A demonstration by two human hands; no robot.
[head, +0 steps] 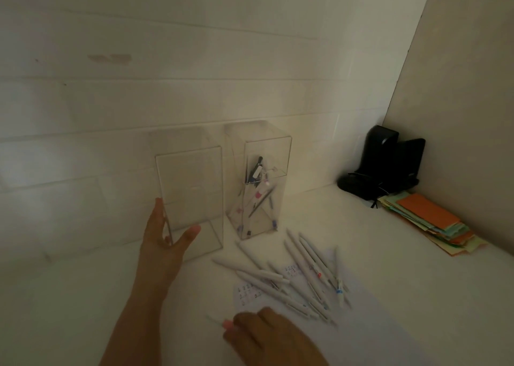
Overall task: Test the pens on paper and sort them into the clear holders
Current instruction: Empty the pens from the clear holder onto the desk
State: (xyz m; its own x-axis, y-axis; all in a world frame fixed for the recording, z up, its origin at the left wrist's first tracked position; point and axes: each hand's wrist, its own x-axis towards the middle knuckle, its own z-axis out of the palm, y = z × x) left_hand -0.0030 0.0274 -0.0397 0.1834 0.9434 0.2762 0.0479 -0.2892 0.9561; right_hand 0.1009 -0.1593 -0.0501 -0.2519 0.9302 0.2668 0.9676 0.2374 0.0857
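Note:
Two tall clear holders stand against the wall. The left holder (192, 187) has nothing in it, and my left hand (167, 235) is around its lower left corner, fingers straight on the side and thumb on the front. The right holder (258, 182) contains several pens. On the white table, several white pens (303, 274) lie in a loose pile over a sheet of paper (250, 293) with small scribbles. My right hand (267, 335) is at the near edge, fingers curled round a white pen (222, 322) with a pink end that points left.
A black device (383, 162) sits in the back right corner. In front of it, along the right wall, lies a stack of coloured paper notes (428, 221), orange on top. The scene is dim.

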